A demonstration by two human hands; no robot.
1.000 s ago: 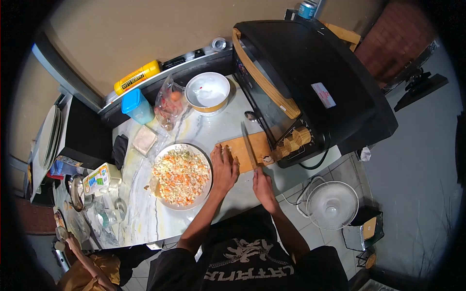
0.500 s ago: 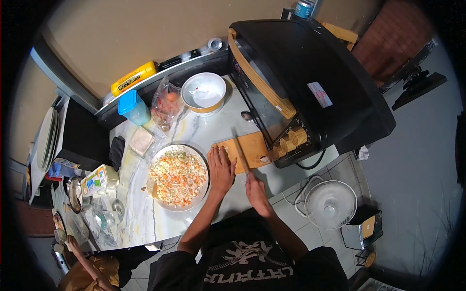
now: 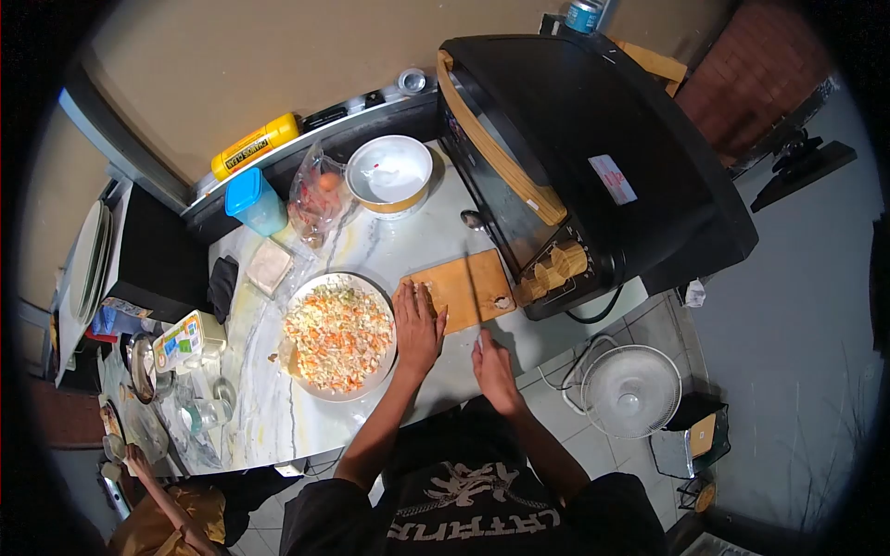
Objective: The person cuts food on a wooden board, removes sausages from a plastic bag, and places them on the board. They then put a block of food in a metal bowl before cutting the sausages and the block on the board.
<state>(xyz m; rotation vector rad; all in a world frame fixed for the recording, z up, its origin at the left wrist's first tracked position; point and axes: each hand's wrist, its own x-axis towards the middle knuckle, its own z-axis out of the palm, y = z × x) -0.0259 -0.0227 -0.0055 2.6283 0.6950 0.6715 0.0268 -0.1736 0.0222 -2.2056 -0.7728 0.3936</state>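
Note:
My right hand [image 3: 495,372] is closed around the handle of a knife [image 3: 473,287], whose blade lies over the wooden cutting board [image 3: 454,283]. My left hand [image 3: 419,332] rests on the board's left end, fingers stretched out and lying flat. Small pale bits show by its fingertips; whether anything is under the fingers is hidden. A small whitish piece [image 3: 502,303] sits near the board's right edge. Just left of my left hand stands a large white plate [image 3: 363,393] heaped with diced vegetables [image 3: 338,335], orange, white and pale green.
A black oven [image 3: 593,139] stands right of the board, a spoon [image 3: 473,220] beside it. Behind are a white bowl [image 3: 389,171], a plastic bag [image 3: 318,204] and a blue-lidded container [image 3: 255,204]. Another person's hand [image 3: 137,459] is at lower left. A fan [image 3: 632,391] stands on the floor.
The knife has shifted right, away from my left hand, and its blade stands more upright in view. My left hand has slid slightly left, and the cutting board has moved a little left.

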